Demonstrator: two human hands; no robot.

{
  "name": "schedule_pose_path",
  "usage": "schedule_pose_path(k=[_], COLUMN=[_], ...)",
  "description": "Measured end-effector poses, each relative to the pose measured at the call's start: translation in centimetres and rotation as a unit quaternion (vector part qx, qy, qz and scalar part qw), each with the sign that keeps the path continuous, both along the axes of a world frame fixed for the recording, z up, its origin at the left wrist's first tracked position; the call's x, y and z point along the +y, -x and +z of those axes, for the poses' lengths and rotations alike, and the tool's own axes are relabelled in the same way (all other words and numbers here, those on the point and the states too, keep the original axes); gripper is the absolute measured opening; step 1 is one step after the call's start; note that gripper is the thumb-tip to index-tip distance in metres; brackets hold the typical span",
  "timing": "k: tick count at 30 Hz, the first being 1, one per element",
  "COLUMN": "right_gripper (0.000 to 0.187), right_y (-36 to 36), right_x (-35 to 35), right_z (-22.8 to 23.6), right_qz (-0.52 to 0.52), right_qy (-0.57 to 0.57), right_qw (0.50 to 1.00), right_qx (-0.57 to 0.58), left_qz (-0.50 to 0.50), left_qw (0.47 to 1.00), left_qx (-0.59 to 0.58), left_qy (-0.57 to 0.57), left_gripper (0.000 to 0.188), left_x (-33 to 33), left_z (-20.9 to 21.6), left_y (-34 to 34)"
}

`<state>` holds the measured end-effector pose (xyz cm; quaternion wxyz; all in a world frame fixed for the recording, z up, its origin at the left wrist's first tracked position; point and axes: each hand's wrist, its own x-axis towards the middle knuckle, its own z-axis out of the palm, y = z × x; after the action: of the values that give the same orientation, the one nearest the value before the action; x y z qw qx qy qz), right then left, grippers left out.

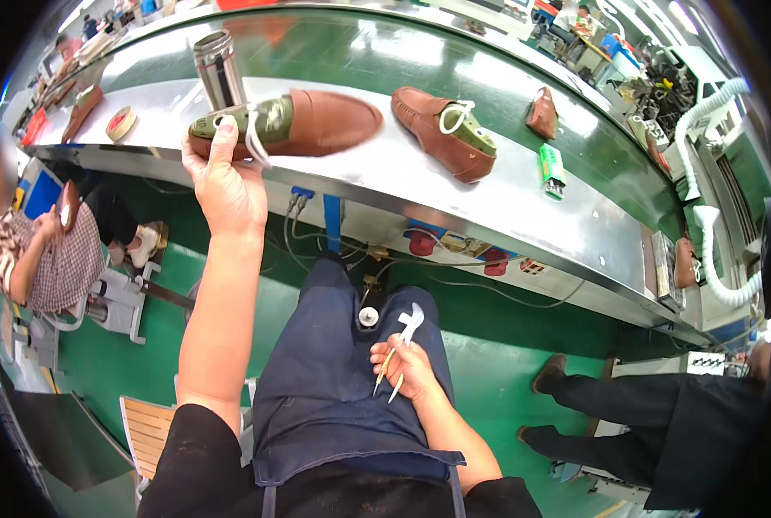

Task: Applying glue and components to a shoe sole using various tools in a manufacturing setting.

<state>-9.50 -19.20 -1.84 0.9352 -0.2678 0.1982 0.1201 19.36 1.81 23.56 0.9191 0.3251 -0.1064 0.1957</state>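
My left hand [228, 194] grips a brown leather loafer [334, 125] by its heel end, thumb on top, over the front edge of the bench. A green shoe last [273, 119] fills the shoe, and a white cord loop hangs from it. Low over my lap, my right hand [410, 367] is closed around a pale, hook-headed hand tool [411, 321], seemingly pincers. Two thin ends, one yellowish and one pale, stick out below those fingers. A second brown loafer [433, 129], also on a green last with a white cord, lies on the bench to the right.
A steel cup [220, 71] stands behind the held shoe on the metal bench [567, 220]. A tape roll [121, 124] lies left; a green-and-white box [551, 171] lies right. Behind runs a green conveyor belt [334, 52]. People sit at left [49, 259] and right [662, 423].
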Motion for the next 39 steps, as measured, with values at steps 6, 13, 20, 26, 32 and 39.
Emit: schedule_pose_path(k=[6,13,20,26,32,39], right_gripper=[0.013,0.014,0.012,0.013,0.014,0.011], right_y=[-0.3,-0.7,-0.9,-0.7,-0.9,-0.8], right_x=[0.2,-0.3,-0.5,-0.8,-0.7,-1.1], right_z=[0.4,1.0,1.2,1.1,0.1,0.7], right_qz=[0.008,0.001,0.002,-0.004,-0.001,-0.013], right_qy=[0.015,-0.008,-0.017,-0.034,-0.054,-0.052], right_qw=[1.0,1.0,1.0,0.999,0.999,0.998], right_qx=[0.018,0.016,0.019,0.024,0.004,0.018], left_qz=[-0.061,0.233,0.09,0.092,0.196,-0.091], left_qw=[0.953,0.77,0.774,0.776,0.746,0.905], left_qx=[0.195,-0.072,-0.187,-0.041,-0.052,0.002], left_qy=[-0.223,-0.589,-0.599,-0.623,-0.634,-0.417], left_gripper=[0.058,0.067,0.109,0.133,0.121,0.044], left_x=[-3.2,-6.1,-19.1,-29.9,-30.4,-24.4], left_z=[-3.3,-2.5,-3.8,-5.9,-8.1,-6.2], left_y=[-0.9,2.2,5.2,1.1,-3.8,-5.4])
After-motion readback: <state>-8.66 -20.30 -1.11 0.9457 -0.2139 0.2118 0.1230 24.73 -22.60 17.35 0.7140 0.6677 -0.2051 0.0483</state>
